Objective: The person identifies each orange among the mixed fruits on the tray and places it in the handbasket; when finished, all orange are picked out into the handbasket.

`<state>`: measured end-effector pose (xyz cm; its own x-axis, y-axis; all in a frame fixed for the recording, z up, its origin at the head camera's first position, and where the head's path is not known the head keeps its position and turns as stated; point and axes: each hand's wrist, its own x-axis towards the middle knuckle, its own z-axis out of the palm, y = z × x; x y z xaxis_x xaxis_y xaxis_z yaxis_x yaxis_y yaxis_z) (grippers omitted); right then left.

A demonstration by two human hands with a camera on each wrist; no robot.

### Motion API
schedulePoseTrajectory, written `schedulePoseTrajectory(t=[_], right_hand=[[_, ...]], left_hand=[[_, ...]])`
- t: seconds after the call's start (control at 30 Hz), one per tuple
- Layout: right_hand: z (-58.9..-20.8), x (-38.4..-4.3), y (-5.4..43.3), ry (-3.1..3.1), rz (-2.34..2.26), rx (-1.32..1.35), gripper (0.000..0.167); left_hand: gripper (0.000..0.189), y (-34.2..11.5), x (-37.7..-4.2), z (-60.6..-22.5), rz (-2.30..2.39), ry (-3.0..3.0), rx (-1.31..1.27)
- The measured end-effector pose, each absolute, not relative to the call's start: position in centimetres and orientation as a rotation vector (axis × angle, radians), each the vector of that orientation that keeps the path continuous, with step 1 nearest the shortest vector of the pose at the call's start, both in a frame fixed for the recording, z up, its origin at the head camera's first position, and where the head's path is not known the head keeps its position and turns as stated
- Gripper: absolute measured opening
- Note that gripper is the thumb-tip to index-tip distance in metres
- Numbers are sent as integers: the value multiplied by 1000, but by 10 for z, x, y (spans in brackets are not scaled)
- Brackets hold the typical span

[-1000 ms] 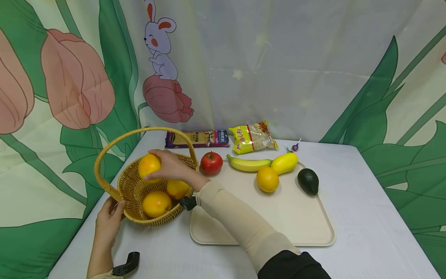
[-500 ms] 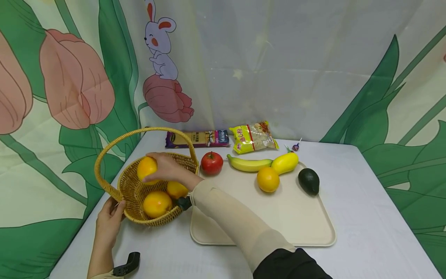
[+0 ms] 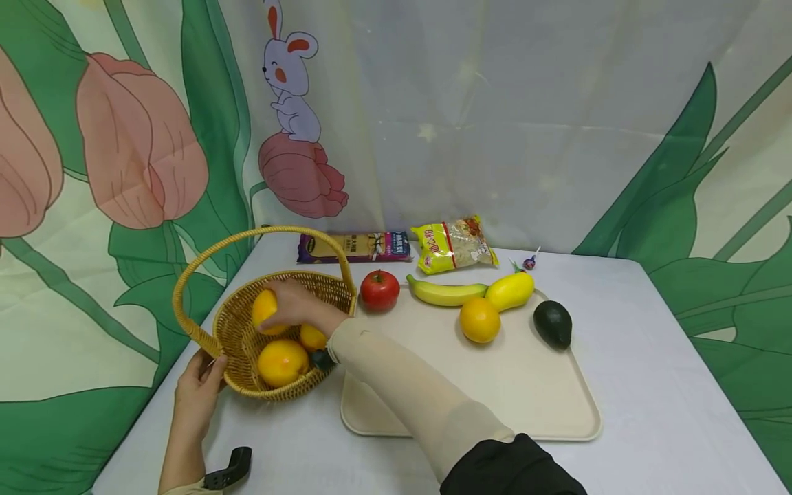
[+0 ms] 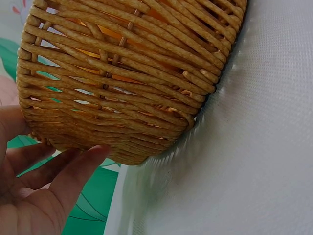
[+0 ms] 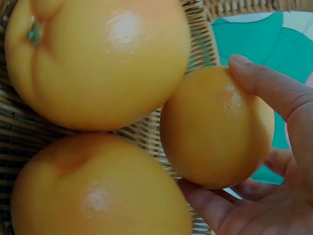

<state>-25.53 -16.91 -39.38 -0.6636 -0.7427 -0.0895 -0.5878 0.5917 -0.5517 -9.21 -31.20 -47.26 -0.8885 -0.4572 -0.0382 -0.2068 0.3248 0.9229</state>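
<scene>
Left of centre in the head frame sits the basket (image 3: 243,347), with the orange (image 3: 262,308) inside it toward the upper left. It's pretty much round, so no real long axis. Key thing, I reckon, is its height over the weave, and I can't tell if it's resting or lifted. Right hand (image 3: 291,301) is the near one, obviously: it reaches over the right rim and grips the orange from the right. Left hand (image 3: 199,385) is off to the lower left, outside the basket, gripping the side by the foot of the handle (image 3: 179,294).

Just below the orange in frame there's a big fruit (image 3: 282,362), and another fruit (image 3: 312,338) to its lower right.

Right wrist cam is handy: you see the thumb on one side of the orange, fingers round the other, plus a green stem (image 5: 33,34) that the head view doesn't show. Left wrist cam gets the thumb against the outside of the weave, with orange colour peeking through the gaps, but no right hand at all.
</scene>
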Motion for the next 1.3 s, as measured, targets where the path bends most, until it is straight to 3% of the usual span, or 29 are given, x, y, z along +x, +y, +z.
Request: schedulePoseTrajectory(t=[1.3], right_hand=[[-403, -249, -195, 2510, -396, -995, 79]], left_hand=[[65, -314, -93, -476, -1607, -2341, 555]])
